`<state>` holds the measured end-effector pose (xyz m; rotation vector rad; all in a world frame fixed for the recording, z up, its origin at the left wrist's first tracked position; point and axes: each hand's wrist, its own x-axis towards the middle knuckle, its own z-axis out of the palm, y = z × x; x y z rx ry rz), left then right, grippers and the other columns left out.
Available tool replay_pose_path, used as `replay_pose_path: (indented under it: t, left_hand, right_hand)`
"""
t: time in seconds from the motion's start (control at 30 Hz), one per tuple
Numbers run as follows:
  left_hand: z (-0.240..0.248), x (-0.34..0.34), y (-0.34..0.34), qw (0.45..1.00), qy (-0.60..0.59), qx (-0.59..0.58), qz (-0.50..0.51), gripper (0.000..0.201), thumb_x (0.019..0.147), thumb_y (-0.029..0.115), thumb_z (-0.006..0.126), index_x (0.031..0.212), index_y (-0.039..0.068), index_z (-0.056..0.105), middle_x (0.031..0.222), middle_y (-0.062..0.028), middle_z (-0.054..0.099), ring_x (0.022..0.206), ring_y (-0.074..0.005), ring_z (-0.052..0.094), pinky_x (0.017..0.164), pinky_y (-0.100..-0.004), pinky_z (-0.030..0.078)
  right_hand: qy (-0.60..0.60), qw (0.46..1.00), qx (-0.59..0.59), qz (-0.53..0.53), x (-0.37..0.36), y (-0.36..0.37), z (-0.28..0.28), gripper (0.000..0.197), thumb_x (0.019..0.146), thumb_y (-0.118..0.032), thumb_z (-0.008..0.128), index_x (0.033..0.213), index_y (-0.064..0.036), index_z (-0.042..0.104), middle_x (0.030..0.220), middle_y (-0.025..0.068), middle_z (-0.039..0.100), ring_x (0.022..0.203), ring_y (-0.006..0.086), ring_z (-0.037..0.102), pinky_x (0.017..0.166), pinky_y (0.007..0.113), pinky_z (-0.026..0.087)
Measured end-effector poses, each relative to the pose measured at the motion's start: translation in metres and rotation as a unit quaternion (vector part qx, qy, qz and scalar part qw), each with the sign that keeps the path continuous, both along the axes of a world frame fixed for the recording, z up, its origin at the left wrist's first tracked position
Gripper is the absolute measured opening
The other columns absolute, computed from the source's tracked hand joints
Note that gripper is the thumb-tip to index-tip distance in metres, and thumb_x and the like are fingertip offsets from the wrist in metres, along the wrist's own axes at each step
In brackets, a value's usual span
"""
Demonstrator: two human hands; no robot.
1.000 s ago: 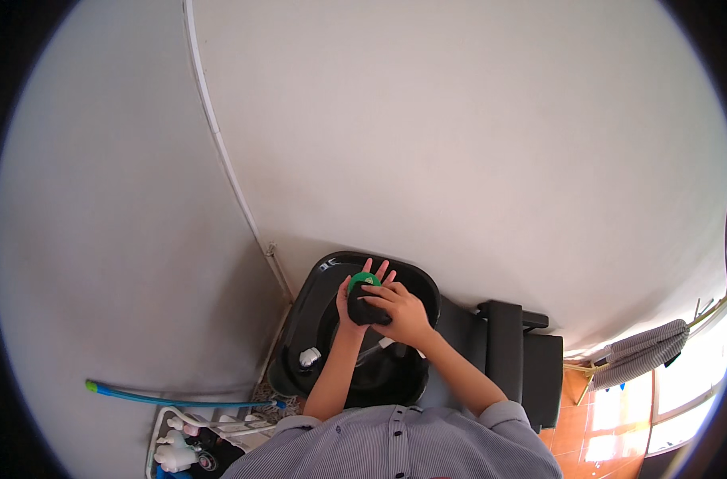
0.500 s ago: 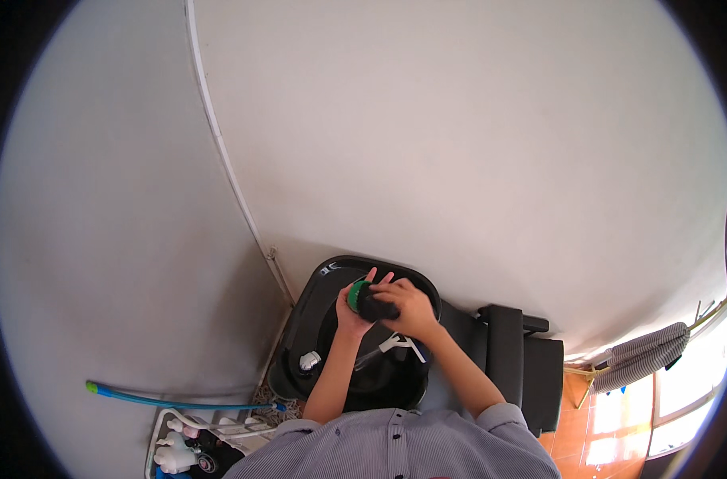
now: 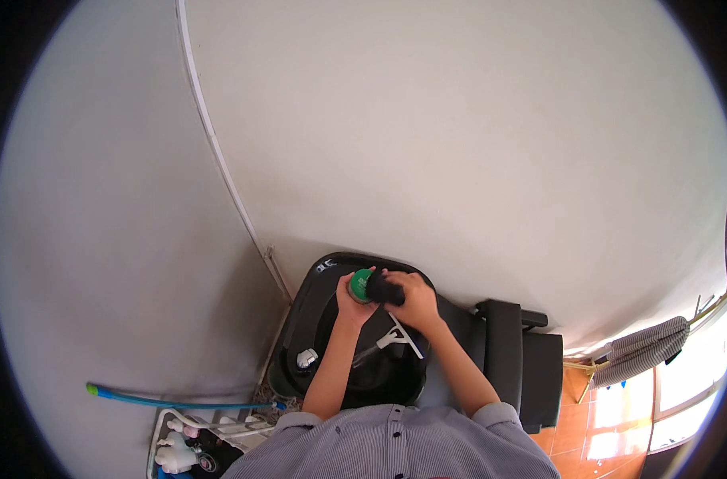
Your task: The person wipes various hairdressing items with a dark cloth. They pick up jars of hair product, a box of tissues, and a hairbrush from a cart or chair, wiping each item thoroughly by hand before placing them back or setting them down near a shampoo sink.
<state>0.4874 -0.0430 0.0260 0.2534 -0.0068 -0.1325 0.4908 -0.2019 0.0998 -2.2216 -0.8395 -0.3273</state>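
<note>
Where pale walls (image 3: 459, 120) meet, a black basin (image 3: 309, 307) lies beneath gripping fingers (image 3: 400, 279).

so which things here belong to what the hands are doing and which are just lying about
Part of it:
green round item, in the left hand
black item, in the right hand
black basin, beneath both hands

Apparently just about:
white T-shaped tool, in the basin
black chair
striped cloth
blue tube
white bottle

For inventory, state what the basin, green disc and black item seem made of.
Basin: glossy, likely plastic; bright reflections on its rim. Green disc: smooth, perhaps plastic or metal, by its crisp edge. Black item: dull, perhaps fabric or foam; no highlights.
</note>
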Motion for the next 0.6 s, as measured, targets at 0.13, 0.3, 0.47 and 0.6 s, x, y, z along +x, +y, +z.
replay_pose_path:
  t: [0.13, 0.3, 0.47, 0.6]
  left_hand:
    - [0.008, 0.007, -0.012, 0.989, 0.125, 0.075, 0.037, 0.040, 0.082, 0.041, 0.043, 0.099, 0.009, 0.059, 0.097, -0.0093, 0.061, 0.095, -0.0248, 0.057, 0.080, -0.0436, 0.048]
    - [-0.004, 0.016, -0.012, 0.972, 0.196, 0.088, 0.092, 0.042, 0.085, 0.042, 0.041, 0.107, 0.010, 0.054, 0.108, -0.0091, 0.057, 0.102, -0.0245, 0.053, 0.087, -0.0383, 0.043]
    - [0.006, 0.010, -0.019, 0.974, 0.120, 0.172, 0.083, 0.032, 0.088, 0.030, 0.053, 0.112, 0.009, 0.052, 0.113, -0.0080, 0.055, 0.105, -0.0223, 0.051, 0.089, -0.0350, 0.040]
    - [0.004, 0.003, -0.018, 0.969, 0.116, 0.203, 0.079, 0.033, 0.086, 0.027, 0.058, 0.112, 0.008, 0.053, 0.114, -0.0075, 0.054, 0.107, -0.0219, 0.050, 0.089, -0.0355, 0.041]
  right_hand:
    - [0.140, 0.984, 0.081, -0.075, 0.021, -0.013, -0.020, 0.042, 0.064, -0.012, 0.068, 0.104, -0.0035, 0.057, 0.106, 0.0113, 0.062, 0.093, 0.0256, 0.058, 0.081, 0.033, 0.047]
    - [0.409, 0.797, 0.445, 0.023, 0.018, -0.009, -0.028, 0.040, 0.070, -0.010, 0.066, 0.108, -0.0003, 0.054, 0.097, 0.0089, 0.060, 0.087, 0.0203, 0.059, 0.077, 0.033, 0.048]
    - [0.437, 0.770, 0.465, -0.010, 0.022, -0.012, -0.031, 0.038, 0.070, -0.009, 0.066, 0.105, -0.0005, 0.055, 0.096, 0.0086, 0.061, 0.086, 0.0204, 0.059, 0.078, 0.032, 0.047]
    - [0.451, 0.761, 0.465, -0.024, 0.024, -0.010, -0.031, 0.034, 0.070, -0.010, 0.067, 0.101, 0.0005, 0.058, 0.094, 0.0087, 0.062, 0.087, 0.0201, 0.059, 0.079, 0.032, 0.046]
